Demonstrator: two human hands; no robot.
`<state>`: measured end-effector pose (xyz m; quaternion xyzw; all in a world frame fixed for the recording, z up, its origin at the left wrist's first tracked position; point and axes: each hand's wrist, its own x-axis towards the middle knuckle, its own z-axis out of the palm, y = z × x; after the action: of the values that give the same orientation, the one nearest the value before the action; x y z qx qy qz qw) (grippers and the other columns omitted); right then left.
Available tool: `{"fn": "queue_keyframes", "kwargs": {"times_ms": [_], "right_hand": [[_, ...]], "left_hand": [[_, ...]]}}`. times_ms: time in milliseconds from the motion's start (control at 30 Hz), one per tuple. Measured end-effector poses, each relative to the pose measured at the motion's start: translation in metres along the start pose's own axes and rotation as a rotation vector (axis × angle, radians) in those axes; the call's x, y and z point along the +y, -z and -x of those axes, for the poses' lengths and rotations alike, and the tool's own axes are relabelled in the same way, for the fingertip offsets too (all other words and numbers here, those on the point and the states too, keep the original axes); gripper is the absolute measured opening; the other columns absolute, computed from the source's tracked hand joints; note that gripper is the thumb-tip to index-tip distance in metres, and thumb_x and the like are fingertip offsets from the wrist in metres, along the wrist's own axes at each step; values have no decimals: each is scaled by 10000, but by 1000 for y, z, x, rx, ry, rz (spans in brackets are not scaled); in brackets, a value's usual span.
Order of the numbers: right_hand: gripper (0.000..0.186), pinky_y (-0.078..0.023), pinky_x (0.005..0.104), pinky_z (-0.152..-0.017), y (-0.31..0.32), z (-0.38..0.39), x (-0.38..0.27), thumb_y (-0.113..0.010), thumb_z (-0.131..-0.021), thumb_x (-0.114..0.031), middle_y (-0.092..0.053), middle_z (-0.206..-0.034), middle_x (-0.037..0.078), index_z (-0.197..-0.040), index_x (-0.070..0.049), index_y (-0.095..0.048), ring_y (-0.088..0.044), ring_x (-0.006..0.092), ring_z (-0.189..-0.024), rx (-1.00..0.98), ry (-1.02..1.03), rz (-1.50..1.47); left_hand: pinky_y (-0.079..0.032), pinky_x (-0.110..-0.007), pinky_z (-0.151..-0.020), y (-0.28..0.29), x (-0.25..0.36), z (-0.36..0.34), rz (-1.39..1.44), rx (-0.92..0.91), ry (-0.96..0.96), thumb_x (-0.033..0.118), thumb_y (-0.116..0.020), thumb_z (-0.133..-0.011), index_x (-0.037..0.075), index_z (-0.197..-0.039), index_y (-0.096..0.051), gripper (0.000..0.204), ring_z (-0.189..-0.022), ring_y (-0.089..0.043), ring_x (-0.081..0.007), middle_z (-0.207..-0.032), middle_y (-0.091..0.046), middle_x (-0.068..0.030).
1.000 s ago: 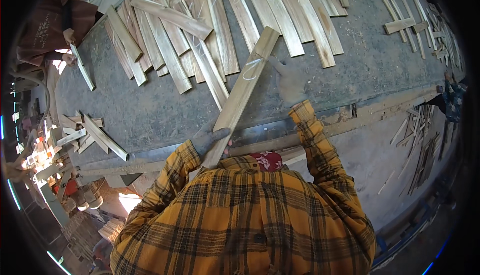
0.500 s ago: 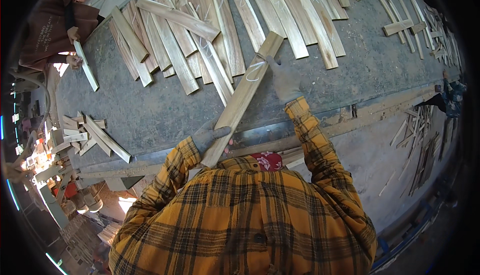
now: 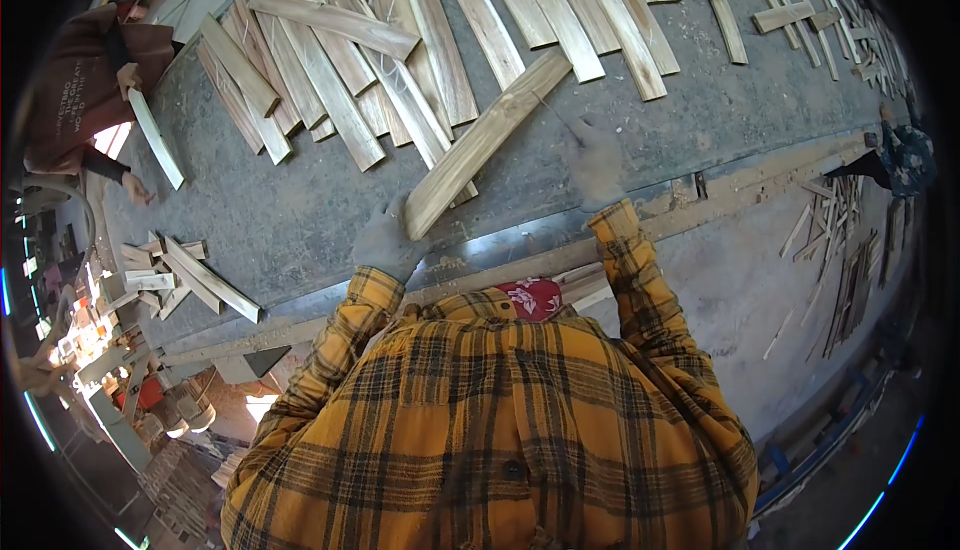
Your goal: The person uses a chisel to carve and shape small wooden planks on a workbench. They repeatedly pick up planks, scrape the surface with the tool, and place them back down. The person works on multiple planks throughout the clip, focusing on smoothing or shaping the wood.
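Note:
A wooden board [image 3: 487,148] lies at a slant in front of me, its far end near the row of boards. My left hand [image 3: 390,242], in a grey glove, is closed on the board's near end; some of its fingers are hidden. To the right of the board is my gloved right hand [image 3: 597,162], apart from it and smeared by motion. A thin dark line runs between its fingers and the board, too fine to name. The board's upper face shows grain and no chalk mark.
Several chalk-marked boards [image 3: 345,115] lie along the far side of the grey table [image 3: 300,240]. Short offcuts [image 3: 180,275] are piled at the left, narrow strips [image 3: 870,50] at the far right. Another person [image 3: 95,90] at the left holds a wooden strip [image 3: 157,140].
The board has turned over, so its chalk mark no longer shows. My right hand has come off it and moved slightly right. The other person's lower hand has left their strip.

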<state>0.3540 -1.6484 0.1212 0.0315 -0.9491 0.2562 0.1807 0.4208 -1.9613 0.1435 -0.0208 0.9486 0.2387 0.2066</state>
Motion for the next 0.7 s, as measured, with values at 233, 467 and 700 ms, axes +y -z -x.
{"fn": "queue_keyframes", "kwargs": {"times_ms": [233,467,700], "right_hand": [[216,-451,263,-606,13,4,-35,-710,-821,-166,-615,-752,28,-930,3,-633,-556,118,-681,-178,-663,-820],[238,-377,180,-434,108,-83,42,-638,-846,-95,-566,-742,-7,-1055,6,-584,-481,51,-551,350,-569,-929],[411,-509,419,-662,175,-155,169,-686,-803,-437,-665,-802,171,-1030,-95,-658,-650,321,-722,322,-301,546]], "left_hand": [[-535,-402,-793,0,65,-15,152,26,-92,266,-738,-682,98,-1300,-461,697,-900,-640,-331,-1090,-596,-167],[-474,-450,-885,-25,226,-100,480,142,-708,377,-705,-764,93,-1355,-383,731,-1025,-565,-362,-1115,-528,-214],[-489,-385,-827,-37,223,-184,299,-89,-734,339,-645,-829,75,-1240,-511,507,-939,-596,-306,-994,-594,-158]]}}
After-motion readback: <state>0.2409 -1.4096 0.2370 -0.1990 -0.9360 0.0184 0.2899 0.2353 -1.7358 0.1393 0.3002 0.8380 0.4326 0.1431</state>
